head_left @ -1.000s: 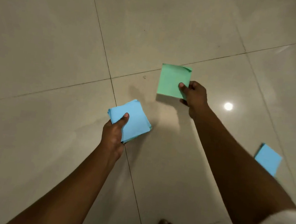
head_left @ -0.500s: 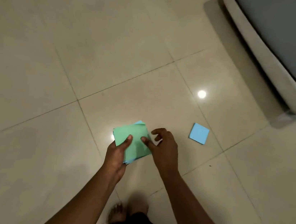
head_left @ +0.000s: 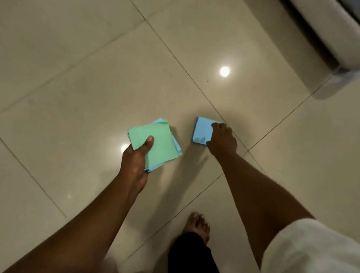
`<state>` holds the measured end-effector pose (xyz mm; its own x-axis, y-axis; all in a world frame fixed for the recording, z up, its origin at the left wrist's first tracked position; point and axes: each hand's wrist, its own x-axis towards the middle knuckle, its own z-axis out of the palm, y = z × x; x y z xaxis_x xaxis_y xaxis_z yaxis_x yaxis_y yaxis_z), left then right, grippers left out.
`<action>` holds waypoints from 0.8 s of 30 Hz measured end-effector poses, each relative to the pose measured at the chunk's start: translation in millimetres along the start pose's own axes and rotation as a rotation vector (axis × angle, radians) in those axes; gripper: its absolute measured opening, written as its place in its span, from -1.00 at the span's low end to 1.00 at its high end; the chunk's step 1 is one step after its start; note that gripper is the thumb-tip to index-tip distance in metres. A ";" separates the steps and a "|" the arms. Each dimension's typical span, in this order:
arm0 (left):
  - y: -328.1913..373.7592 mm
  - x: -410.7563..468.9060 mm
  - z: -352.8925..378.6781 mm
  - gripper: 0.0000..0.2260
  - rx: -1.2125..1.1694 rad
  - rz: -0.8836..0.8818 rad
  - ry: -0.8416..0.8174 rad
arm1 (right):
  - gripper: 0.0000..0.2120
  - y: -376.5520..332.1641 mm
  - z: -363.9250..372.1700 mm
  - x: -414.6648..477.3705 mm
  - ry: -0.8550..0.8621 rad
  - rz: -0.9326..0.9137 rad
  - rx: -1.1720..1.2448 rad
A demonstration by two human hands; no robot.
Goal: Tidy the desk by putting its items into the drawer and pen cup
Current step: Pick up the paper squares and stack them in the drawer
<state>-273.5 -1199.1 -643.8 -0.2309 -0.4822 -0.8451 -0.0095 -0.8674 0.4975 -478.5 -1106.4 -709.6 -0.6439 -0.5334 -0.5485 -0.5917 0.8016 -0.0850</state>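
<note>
Downward: right hand [head_left: 222, 139] pinches blue note [head_left: 201, 130]; left hand [head_left: 136, 155] grips paper stack [head_left: 161, 145].

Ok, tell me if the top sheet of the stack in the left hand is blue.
No: the stack in the left hand has a green sheet on top, with blue ones only peeking out beneath.

The stack of square green and blue paper notes [head_left: 159, 144] sits in the left hand [head_left: 136, 157], just left of the single blue square paper note [head_left: 202, 130], which the right hand [head_left: 222, 140] pinches at its right edge. Nearer the person, a bare foot [head_left: 198, 224] stands on the glossy beige tiled floor [head_left: 68, 75].
</note>
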 end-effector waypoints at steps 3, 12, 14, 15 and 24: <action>-25.3 40.9 18.3 -0.72 0.031 0.002 -0.010 | -0.29 11.5 22.3 40.5 -0.040 -0.075 -0.086; -62.7 84.0 30.5 -0.81 0.122 -0.023 -0.016 | -0.18 41.3 48.6 79.2 0.020 -0.010 -0.167; -62.7 78.1 30.2 -0.84 0.136 -0.032 -0.021 | -0.33 49.4 44.3 81.8 -0.039 -0.002 -0.242; -61.0 74.1 29.9 -0.84 0.145 -0.035 -0.022 | -0.41 52.0 43.4 80.7 -0.077 0.003 -0.215; -16.2 -31.7 44.7 -0.70 0.189 -0.060 -0.046 | -0.83 43.1 -61.3 -83.9 -0.051 0.267 1.267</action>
<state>-309.5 -1164.2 -616.3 -0.2688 -0.4203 -0.8666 -0.2063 -0.8537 0.4781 -479.7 -1043.7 -616.3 -0.6348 -0.3295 -0.6989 0.4379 0.5919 -0.6767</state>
